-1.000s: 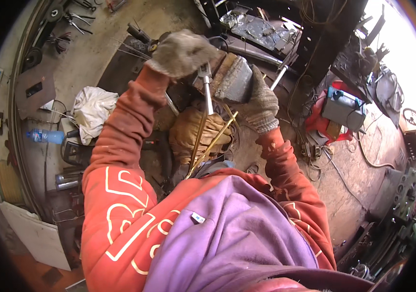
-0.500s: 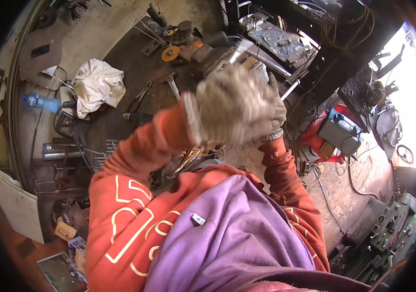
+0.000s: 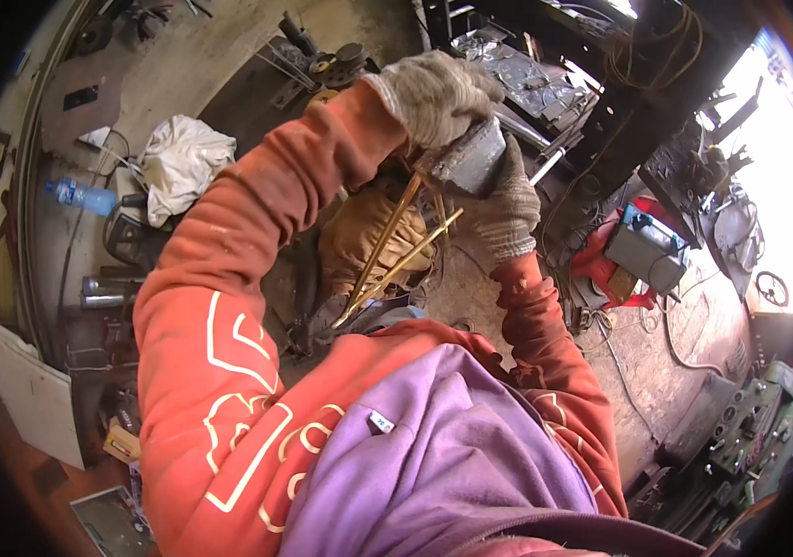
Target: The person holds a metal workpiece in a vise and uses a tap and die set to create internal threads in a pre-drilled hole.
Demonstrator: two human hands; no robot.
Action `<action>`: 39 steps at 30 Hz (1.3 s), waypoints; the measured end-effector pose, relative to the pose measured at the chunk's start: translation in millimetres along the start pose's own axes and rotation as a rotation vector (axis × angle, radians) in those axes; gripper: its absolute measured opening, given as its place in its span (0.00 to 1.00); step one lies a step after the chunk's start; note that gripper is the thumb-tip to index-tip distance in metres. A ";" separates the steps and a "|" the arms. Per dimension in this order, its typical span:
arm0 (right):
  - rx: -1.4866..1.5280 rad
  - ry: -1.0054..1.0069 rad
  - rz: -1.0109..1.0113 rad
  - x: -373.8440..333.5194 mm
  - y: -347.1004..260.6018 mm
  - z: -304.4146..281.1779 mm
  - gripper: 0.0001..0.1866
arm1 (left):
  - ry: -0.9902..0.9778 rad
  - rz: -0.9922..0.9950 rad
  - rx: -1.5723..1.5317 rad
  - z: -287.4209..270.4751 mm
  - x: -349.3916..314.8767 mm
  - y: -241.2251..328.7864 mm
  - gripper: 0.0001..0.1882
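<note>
A grey, worn metal block (image 3: 470, 160) is tilted up between my two gloved hands, over the workbench's near edge. My right hand (image 3: 509, 206), in a dirty knitted glove, is closed round its right side, the fingers pointing up along it. Against the block's far upper edge, my left hand (image 3: 438, 97) is curled, knuckles up; its palm side is hidden, so what it may hold does not show. Below the block, two thin brass-coloured rods (image 3: 406, 260) cross in front of a brown, crumpled covering (image 3: 368, 232) near my lap.
Left of the bench (image 3: 229, 102) lie a white cloth (image 3: 190, 158) and a blue-labelled bottle (image 3: 85, 197). Metal parts (image 3: 345, 60) stand at its far end. A dark steel frame (image 3: 619, 121) rises at right, by a red-and-grey box (image 3: 649, 255). A green machine (image 3: 758, 432) stands lower right.
My left hand, blurred in front of the right one before, has moved up and away to the far edge. The metal block and the brass-coloured rods now show plainly.
</note>
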State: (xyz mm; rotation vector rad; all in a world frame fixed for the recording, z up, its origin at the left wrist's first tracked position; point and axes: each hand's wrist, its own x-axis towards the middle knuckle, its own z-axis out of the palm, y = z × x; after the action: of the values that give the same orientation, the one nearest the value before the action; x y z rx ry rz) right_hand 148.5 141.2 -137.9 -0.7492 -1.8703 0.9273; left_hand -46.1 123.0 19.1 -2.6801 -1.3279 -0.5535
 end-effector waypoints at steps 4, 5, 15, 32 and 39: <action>-0.237 -0.054 0.040 0.3 -24.8 -19.7 0.71 | -0.033 -0.373 0.148 -25.4 -42.7 -5.2 0.13; -0.229 -0.094 0.073 2.0 -33.7 -20.8 0.71 | -0.041 -0.466 0.115 -31.5 -62.9 2.4 0.13; -0.201 -0.107 0.033 -3.8 -27.9 -25.2 0.60 | -0.155 -0.079 -0.361 -24.8 -36.0 190.3 0.21; -0.291 0.022 -0.055 -3.3 0.0 -11.0 0.68 | -0.140 -0.606 -0.040 -27.1 -111.5 101.9 0.16; -0.172 0.004 0.026 -2.9 5.3 -7.5 0.63 | 0.173 0.050 -0.454 -57.5 -18.5 143.3 0.09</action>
State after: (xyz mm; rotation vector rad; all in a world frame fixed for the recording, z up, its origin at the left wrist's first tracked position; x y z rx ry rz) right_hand 157.1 143.9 -141.2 -0.8799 -1.9586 0.7864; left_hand 40.3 6.8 76.0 -2.9045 -1.2031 -1.1774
